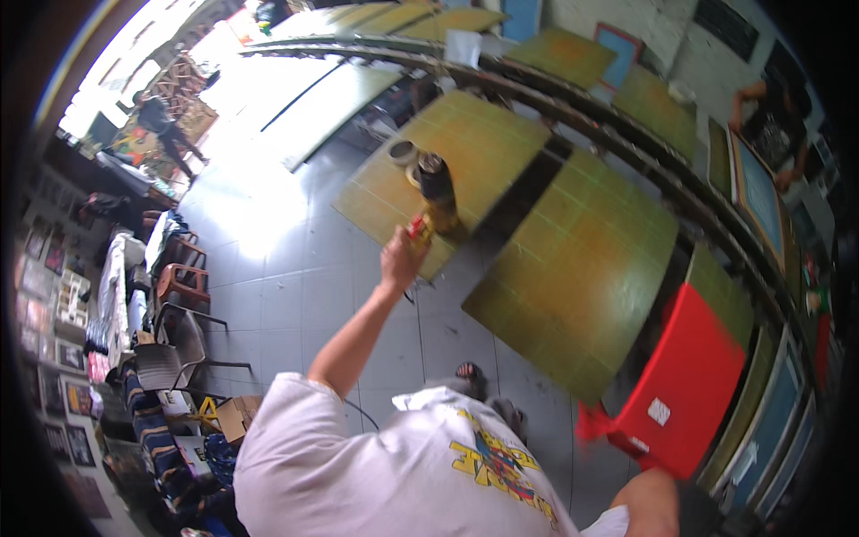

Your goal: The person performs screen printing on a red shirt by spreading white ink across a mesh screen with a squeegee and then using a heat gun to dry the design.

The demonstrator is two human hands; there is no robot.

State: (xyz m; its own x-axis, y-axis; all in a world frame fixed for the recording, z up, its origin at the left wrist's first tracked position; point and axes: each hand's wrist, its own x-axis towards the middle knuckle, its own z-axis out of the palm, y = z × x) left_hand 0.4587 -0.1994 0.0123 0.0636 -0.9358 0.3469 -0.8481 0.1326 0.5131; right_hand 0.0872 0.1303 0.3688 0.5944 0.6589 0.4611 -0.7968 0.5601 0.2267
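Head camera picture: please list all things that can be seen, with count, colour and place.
Boards: several, yellow-green, flat on long rails from top centre to right.
Can: one, dark, standing on the middle board.
Round container: one, pale, just behind the can.
Red panel: one, leaning at lower right.
Chairs: a few, brown and grey, at left.
Cardboard box: one, brown, on the floor at lower left.
Other people: two, one at upper right, one far at upper left.
Left hand: raised, holding a small red and yellow thing beside the can.
Right hand: hidden; only the arm at the bottom edge.
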